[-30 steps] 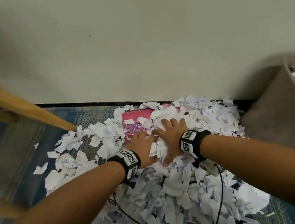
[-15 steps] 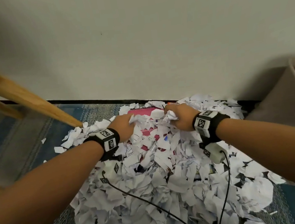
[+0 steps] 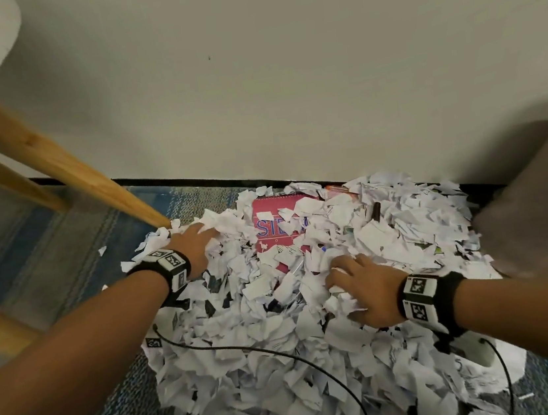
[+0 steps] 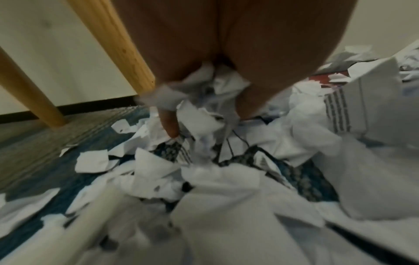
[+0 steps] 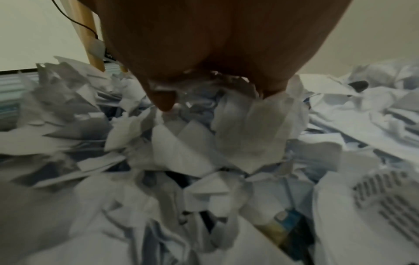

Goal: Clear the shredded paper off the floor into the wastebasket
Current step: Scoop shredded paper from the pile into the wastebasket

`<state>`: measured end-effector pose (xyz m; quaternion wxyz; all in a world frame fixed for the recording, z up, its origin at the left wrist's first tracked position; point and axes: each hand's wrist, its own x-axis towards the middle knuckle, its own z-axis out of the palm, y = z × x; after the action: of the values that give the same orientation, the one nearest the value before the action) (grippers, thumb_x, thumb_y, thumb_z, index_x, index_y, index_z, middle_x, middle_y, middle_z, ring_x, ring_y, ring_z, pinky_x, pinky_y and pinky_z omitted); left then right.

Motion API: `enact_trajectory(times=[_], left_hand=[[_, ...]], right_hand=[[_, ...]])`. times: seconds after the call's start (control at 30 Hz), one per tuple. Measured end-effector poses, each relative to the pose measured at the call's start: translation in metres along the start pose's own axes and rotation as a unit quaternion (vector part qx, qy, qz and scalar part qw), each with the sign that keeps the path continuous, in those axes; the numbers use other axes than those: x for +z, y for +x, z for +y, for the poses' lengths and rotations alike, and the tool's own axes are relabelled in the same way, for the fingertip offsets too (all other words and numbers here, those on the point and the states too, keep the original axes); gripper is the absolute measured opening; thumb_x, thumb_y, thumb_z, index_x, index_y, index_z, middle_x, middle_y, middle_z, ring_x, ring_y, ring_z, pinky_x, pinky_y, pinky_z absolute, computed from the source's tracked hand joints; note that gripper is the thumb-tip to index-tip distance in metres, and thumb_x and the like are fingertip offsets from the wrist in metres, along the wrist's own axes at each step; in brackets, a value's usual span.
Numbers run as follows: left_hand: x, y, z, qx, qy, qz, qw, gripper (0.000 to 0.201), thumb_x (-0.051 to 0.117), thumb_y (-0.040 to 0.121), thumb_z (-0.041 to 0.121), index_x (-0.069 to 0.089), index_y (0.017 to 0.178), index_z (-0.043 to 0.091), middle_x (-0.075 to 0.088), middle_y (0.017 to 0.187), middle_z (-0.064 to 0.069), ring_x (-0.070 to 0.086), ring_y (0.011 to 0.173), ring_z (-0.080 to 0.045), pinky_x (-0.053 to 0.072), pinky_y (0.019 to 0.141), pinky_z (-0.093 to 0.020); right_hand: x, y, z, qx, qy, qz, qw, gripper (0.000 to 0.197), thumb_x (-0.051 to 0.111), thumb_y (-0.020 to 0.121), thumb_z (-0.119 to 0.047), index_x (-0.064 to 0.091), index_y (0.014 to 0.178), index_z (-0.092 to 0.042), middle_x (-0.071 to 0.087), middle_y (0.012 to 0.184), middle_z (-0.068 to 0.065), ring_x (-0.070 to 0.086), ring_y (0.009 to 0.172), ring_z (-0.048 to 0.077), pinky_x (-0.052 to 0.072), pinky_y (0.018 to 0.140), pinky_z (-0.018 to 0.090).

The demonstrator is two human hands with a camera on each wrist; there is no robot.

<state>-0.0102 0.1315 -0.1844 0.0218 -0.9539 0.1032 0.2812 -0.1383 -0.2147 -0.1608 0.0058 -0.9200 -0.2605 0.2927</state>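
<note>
Black wristbands [image 3: 432,301] bear checkered square markers, trailing black cables [image 3: 248,348].

One shredded paper heap [image 3: 284,361], one pink notebook [image 3: 262,208], one wastebasket [image 3: 541,202], two wooden legs [image 3: 63,164], two hands [image 3: 369,295].

A pink notebook [image 3: 277,232] lies half buried in the shredded paper [image 3: 284,361] near the wall edge of the carpet, and large blue capital letters on its cover read "STE" before scraps cover the rest. The wristbands on both arms carry black-and-white square marker codes, which are patterns and not words. Some scraps show lines of small print, too blurred to read.
</note>
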Motion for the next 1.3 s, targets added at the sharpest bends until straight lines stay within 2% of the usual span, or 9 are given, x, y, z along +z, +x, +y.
enact_trajectory(times=[0.13, 0.37, 0.5, 0.7, 0.9, 1.0, 1.07, 1.17, 1.3], left_hand=[[0.008, -0.003, 0.002, 0.053, -0.028, -0.024, 0.998, 0.087, 0.059, 0.086, 0.027, 0.004, 0.151, 0.037, 0.002, 0.161, -0.007, 0.016, 0.146, -0.031, 0.016, 0.118, -0.042], [-0.002, 0.016, 0.025, 0.025, -0.099, 0.020, 0.995, 0.118, 0.072, 0.060, 0.070, -0.009, 0.145, 0.053, -0.016, 0.159, -0.001, 0.008, 0.145, -0.041, 0.020, 0.115, -0.056], [-0.017, 0.027, 0.037, 0.001, -0.103, -0.020, 0.995, 0.112, 0.063, 0.063, 0.080, -0.002, 0.148, 0.049, -0.009, 0.161, -0.003, 0.006, 0.146, -0.039, 0.016, 0.116, -0.055], [-0.021, 0.020, 0.047, 0.010, -0.037, -0.073, 0.997, 0.096, 0.048, 0.058, 0.090, 0.040, 0.139, 0.039, 0.022, 0.153, -0.009, 0.028, 0.138, -0.036, 0.028, 0.111, -0.052], [-0.013, -0.002, 0.046, 0.007, 0.021, -0.141, 0.990, 0.126, 0.048, 0.055, 0.094, 0.012, 0.153, 0.024, 0.007, 0.159, -0.012, 0.017, 0.144, -0.035, 0.022, 0.115, -0.051], [0.003, -0.017, 0.049, 0.017, 0.050, -0.133, 0.990, 0.125, 0.068, 0.056, 0.080, 0.010, 0.152, 0.024, 0.011, 0.155, -0.013, 0.023, 0.139, -0.040, 0.030, 0.111, -0.052], [0.011, -0.022, 0.051, 0.027, 0.043, -0.110, 0.993, 0.098, 0.075, 0.072, 0.052, 0.022, 0.149, 0.021, 0.026, 0.148, -0.017, 0.038, 0.130, -0.040, 0.040, 0.103, -0.046], [0.007, -0.029, 0.050, 0.062, -0.005, -0.061, 0.996, 0.041, 0.059, 0.087, 0.019, 0.048, 0.126, 0.018, 0.054, 0.124, -0.016, 0.055, 0.108, -0.034, 0.048, 0.088, -0.036], [-0.018, -0.032, 0.037, 0.059, -0.041, -0.026, 0.997, 0.026, 0.048, 0.088, 0.004, 0.059, 0.109, 0.015, 0.063, 0.109, -0.008, 0.059, 0.105, -0.030, 0.048, 0.089, -0.037]], right_hand=[[0.003, -0.004, -0.005, -0.010, 0.014, 0.000, 1.000, 0.085, 0.054, 0.074, -0.068, 0.011, 0.143, -0.042, 0.012, 0.151, 0.005, 0.030, 0.125, 0.035, 0.044, 0.095, 0.048], [0.006, -0.002, -0.001, -0.023, 0.004, -0.002, 1.000, 0.074, 0.058, 0.072, -0.061, 0.026, 0.134, -0.038, 0.014, 0.149, 0.003, 0.030, 0.125, 0.035, 0.046, 0.093, 0.048], [0.007, -0.003, -0.001, -0.019, 0.026, -0.001, 0.999, 0.069, 0.059, 0.074, -0.056, 0.028, 0.133, -0.037, 0.010, 0.152, 0.001, 0.026, 0.129, 0.033, 0.045, 0.096, 0.045], [0.003, -0.006, 0.003, -0.025, 0.062, -0.006, 0.998, 0.067, 0.060, 0.075, -0.054, 0.031, 0.133, -0.038, 0.013, 0.152, -0.002, 0.025, 0.130, 0.030, 0.042, 0.099, 0.043], [0.002, -0.009, 0.005, -0.025, 0.072, -0.013, 0.997, 0.068, 0.057, 0.074, -0.060, 0.031, 0.133, -0.040, 0.015, 0.151, -0.004, 0.024, 0.130, 0.029, 0.039, 0.100, 0.042], [0.002, -0.011, 0.002, -0.026, 0.063, -0.012, 0.998, 0.068, 0.058, 0.076, -0.059, 0.031, 0.135, -0.039, 0.015, 0.150, -0.002, 0.026, 0.128, 0.030, 0.039, 0.100, 0.041], [0.002, -0.013, 0.000, -0.025, 0.051, -0.013, 0.998, 0.069, 0.058, 0.077, -0.060, 0.031, 0.136, -0.037, 0.015, 0.150, -0.001, 0.028, 0.128, 0.030, 0.039, 0.101, 0.041], [0.002, -0.017, -0.001, -0.023, 0.036, -0.013, 0.999, 0.069, 0.057, 0.078, -0.060, 0.031, 0.137, -0.036, 0.015, 0.150, 0.000, 0.029, 0.126, 0.031, 0.039, 0.100, 0.040], [0.002, -0.020, -0.001, -0.024, 0.025, -0.014, 0.999, 0.070, 0.059, 0.078, -0.057, 0.030, 0.139, -0.035, 0.015, 0.150, 0.001, 0.030, 0.126, 0.031, 0.040, 0.100, 0.040]])
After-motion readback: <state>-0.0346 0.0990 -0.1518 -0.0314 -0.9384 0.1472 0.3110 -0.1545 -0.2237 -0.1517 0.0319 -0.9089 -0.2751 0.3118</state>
